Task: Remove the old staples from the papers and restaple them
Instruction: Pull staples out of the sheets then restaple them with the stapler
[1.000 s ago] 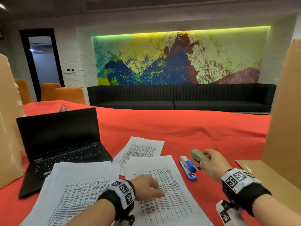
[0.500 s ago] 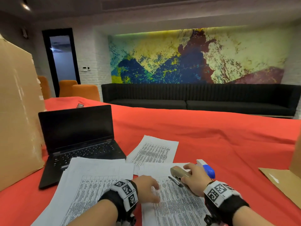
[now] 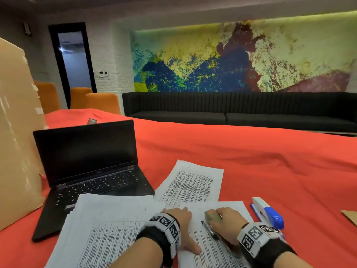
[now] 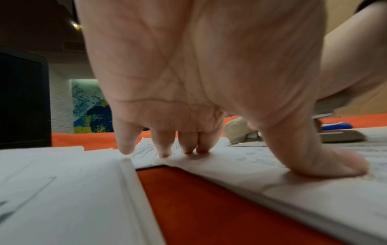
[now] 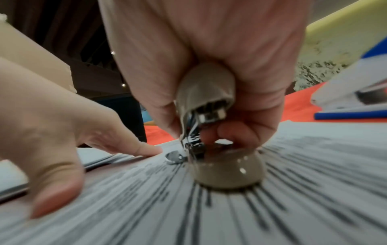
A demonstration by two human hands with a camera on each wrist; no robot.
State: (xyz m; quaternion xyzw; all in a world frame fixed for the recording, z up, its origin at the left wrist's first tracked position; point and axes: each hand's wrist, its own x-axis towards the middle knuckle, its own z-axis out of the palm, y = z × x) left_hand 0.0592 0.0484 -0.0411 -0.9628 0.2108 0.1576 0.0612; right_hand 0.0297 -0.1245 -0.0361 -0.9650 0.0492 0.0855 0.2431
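On red tablecloth [image 3: 251,161]: left hand [image 3: 181,225] flat, pressing papers [image 3: 212,254]; right hand [image 3: 228,221] grasping beige stapler [image 3: 211,216]; blue stapler [image 3: 268,214], laptop [image 3: 87,171] beside.

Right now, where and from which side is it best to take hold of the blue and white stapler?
Probably across the middle of the blue and white stapler, from above. It lies flat on the red cloth with both long sides bare. The right hand is nearest, but it grips the beige stapler; the left hand presses the papers.
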